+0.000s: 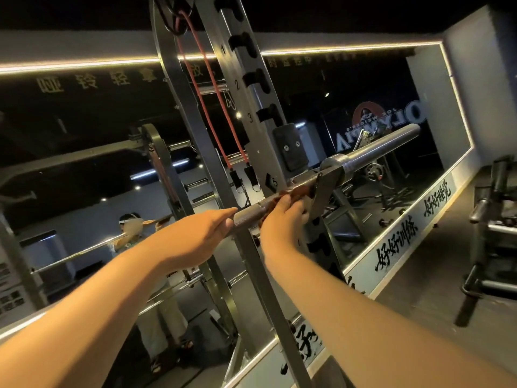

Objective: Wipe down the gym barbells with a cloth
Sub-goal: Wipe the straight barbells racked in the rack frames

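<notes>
Fingers [284,201] of right hand [279,222] curled round cloth [293,191] on barbell [377,152] beside rack [243,102], for rubbing; left hand [201,233] gripping barbell, steadying.

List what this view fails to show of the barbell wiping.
1. Cloth: head view, mostly covered by the right hand; only a brown edge shows.
2. Barbell: its left part is hidden behind the left hand and forearm.
3. Left hand's grip: hidden by the hand's own back.
4. Rack: top cut off by the upper edge.
</notes>
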Demonstrator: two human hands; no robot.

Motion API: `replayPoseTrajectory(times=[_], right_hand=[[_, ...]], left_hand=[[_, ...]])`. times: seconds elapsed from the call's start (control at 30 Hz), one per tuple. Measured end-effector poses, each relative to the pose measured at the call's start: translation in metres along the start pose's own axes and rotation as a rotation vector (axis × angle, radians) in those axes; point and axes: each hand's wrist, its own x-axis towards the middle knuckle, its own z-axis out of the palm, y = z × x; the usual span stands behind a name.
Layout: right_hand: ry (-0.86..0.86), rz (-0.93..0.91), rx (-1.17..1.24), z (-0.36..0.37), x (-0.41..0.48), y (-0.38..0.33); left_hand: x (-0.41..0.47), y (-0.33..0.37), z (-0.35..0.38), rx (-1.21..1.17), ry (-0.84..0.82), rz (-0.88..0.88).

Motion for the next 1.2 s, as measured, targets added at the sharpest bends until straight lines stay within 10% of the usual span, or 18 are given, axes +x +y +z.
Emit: replayPoseTrajectory(times=[1.2], right_hand=[[0.003, 0.13, 0.117, -0.007, 0.032, -0.006]], left_hand=[[0.01, 0.001, 0.01, -0.009, -0.001, -0.05]])
